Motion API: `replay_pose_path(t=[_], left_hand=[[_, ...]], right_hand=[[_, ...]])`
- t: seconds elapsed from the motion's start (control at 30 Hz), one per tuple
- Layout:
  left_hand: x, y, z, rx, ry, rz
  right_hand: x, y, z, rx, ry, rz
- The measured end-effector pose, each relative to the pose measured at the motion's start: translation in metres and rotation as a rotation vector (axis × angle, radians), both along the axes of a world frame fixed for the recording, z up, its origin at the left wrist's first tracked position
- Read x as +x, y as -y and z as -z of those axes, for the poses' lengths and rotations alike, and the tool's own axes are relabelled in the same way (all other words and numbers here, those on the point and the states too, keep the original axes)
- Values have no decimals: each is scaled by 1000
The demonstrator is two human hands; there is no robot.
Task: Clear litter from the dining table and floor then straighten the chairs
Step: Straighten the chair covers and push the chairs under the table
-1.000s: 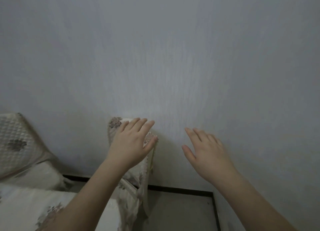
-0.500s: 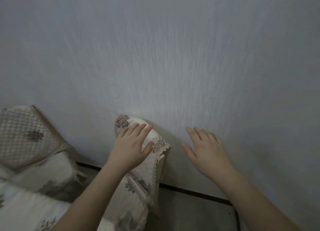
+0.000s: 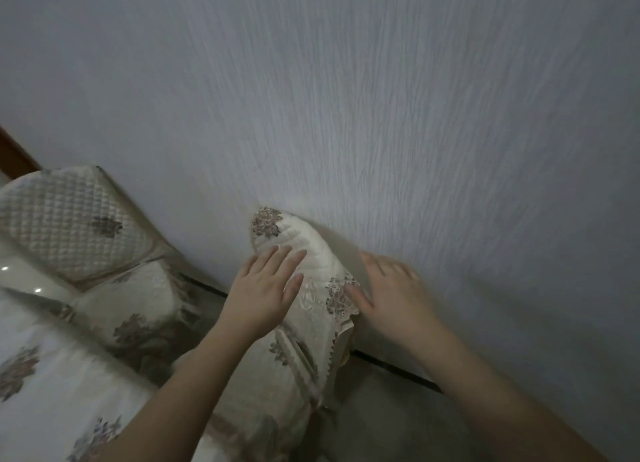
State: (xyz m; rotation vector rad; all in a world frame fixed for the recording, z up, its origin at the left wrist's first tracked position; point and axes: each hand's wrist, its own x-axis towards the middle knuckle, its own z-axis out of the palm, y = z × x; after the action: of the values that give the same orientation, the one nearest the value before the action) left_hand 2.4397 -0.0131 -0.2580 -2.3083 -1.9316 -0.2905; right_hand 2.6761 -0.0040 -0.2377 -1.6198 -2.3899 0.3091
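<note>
Close against the wall (image 3: 415,115), both flat hands, left hand (image 3: 266,288) and right hand (image 3: 391,295), touch the chair back (image 3: 311,250).

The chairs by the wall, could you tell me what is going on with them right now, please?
A person is handling the nearer chair, whose covered back stands close to the wall. The left hand lies flat on top of its backrest, fingers straight. The right hand is at the backrest's wall-side edge, blurred, so contact is unclear. A second chair stands to the left.
</note>
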Motion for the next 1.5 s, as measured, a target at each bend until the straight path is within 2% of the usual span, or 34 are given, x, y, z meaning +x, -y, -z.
replay_pose_path(t=[0.33,0.57,0.73,0.9,1.0,1.23,1.5], left_hand=[[-47,-98,73,-101,-8,177],[-77,-163,101,-155,-51,294],[-77,-203,105,-221,-113,335],[-78,-235,101,-245,-172,339],[-78,-254,101,-242,-146,381],[-79,-273,108,-240,-112,478],[-85,-275,105,-202,-162,500]], right_hand=[[-55,-62,51,-91,61,30],[-78,-90,93,-186,62,116],[-83,-99,117,-262,69,144],[-87,-100,126,-378,-1,164],[-90,-99,134,-416,-54,180],[-93,-98,148,-425,-174,199],[-93,-99,148,-389,-112,167]])
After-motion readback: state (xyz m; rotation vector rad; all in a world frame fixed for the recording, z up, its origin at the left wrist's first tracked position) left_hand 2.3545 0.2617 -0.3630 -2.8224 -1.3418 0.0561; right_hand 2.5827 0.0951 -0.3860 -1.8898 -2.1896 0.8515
